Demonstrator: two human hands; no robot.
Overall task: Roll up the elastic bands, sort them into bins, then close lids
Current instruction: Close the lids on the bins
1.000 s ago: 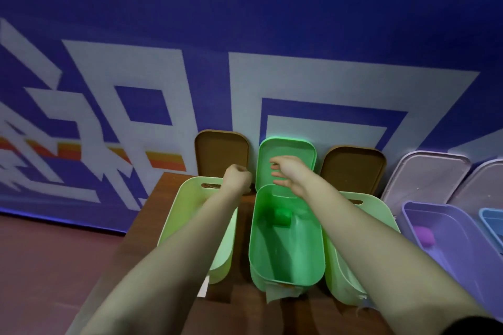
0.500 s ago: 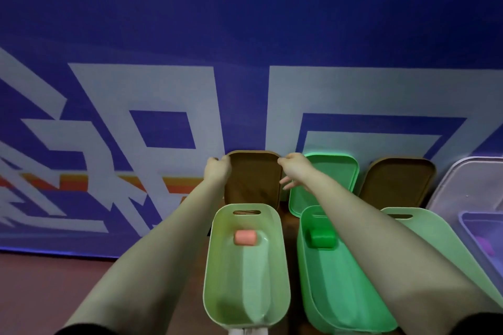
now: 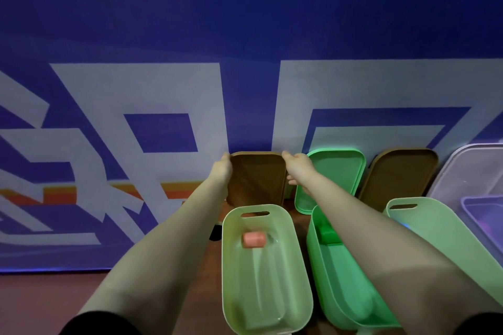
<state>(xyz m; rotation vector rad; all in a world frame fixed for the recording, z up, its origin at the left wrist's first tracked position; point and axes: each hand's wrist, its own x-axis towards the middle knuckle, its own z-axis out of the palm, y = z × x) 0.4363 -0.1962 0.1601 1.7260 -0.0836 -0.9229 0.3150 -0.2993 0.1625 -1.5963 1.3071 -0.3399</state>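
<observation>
Brown lid (image 3: 257, 179) leans upright on the wall (image 3: 245, 22), behind the pale bin (image 3: 226, 253). Left hand (image 3: 221, 168) grips its left top edge and right hand (image 3: 298, 167) its right top edge, hands apart. Pink roll (image 3: 254, 239) lies in the pale bin's far end. Green bin (image 3: 326, 266) just right holds a green roll (image 3: 330, 232). Green lid (image 3: 337, 171) and second brown lid (image 3: 400, 174) lean on the wall too.

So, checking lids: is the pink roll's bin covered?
No, the bin is open; left hand and right hand hold the brown lid behind it.
</observation>
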